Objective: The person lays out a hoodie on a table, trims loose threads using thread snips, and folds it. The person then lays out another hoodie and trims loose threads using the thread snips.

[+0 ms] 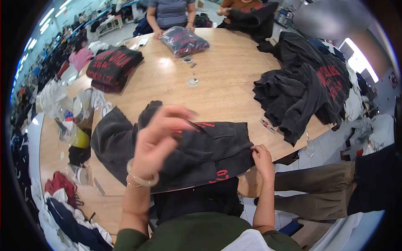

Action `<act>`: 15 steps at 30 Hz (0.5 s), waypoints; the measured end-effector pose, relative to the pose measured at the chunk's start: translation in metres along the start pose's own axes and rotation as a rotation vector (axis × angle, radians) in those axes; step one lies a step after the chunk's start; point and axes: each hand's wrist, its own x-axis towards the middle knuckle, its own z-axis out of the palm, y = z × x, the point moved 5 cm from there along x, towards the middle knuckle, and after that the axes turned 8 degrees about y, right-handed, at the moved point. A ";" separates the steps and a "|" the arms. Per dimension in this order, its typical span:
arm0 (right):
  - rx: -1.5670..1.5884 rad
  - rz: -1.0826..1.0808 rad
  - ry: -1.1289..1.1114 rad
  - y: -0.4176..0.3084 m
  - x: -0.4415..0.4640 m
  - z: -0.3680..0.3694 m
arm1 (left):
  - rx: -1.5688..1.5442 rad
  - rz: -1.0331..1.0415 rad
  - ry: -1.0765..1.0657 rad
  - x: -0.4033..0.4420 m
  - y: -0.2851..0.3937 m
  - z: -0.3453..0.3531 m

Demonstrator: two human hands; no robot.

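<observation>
A faded black hoodie (197, 146) with red lettering lies across the table in front of me, its hood (109, 131) toward the left. Above its middle, my left hand (161, 136) is raised with fingers curled and partly blurred. A small dark, thin shape shows by those fingertips; I cannot make out what it is. At the garment's right end, my right hand (262, 158) pinches the edge of the hem between thumb and fingers.
Several black garments (301, 79) are heaped at right, beside small red-handled snips (267, 125). Folded hoodies (113, 69) lie back left. A co-worker (171, 14) touches a bagged garment (184, 41); another person handles a dark garment (253, 19). Tape (187, 60) lies mid-table.
</observation>
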 end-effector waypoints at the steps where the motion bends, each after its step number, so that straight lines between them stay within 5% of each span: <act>1: 0.000 -0.009 -0.023 0.008 0.000 0.010 | -0.194 0.139 -0.144 0.008 0.029 0.028; 4: 0.055 0.135 0.058 0.026 -0.004 0.016 | -0.441 0.235 -0.477 0.014 0.072 0.082; 7: 0.047 -0.013 0.048 0.000 -0.007 0.001 | -0.499 0.192 -0.650 0.008 0.080 0.112; 15: 0.039 0.002 -0.026 0.012 -0.012 0.003 | -0.526 0.109 -0.782 -0.006 0.084 0.127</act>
